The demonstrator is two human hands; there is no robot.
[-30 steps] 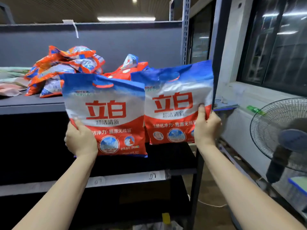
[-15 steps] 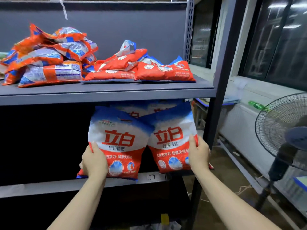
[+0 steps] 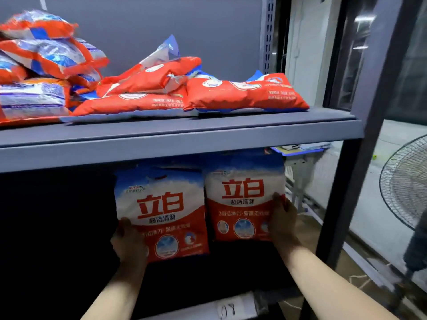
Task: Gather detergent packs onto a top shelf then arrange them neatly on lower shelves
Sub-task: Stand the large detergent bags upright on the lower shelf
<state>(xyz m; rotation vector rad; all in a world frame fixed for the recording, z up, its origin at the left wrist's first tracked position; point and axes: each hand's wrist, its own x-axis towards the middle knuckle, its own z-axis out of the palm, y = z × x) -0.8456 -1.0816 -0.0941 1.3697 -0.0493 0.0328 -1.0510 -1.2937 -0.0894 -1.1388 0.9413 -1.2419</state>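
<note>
The left hand (image 3: 129, 241) grips the lower left corner of one detergent pack (image 3: 161, 213), and the right hand (image 3: 283, 219) grips the right edge of a second pack (image 3: 242, 202). Both packs stand upright, side by side, just under the top shelf (image 3: 175, 137). A second ago they were held up in front of that shelf; now they have come down and gone into the dark space below it. I judge the arranging step has begun, and the packs are nearly placed. Many packs (image 3: 147, 88) remain in a loose heap on the top shelf, so much work is left.
</note>
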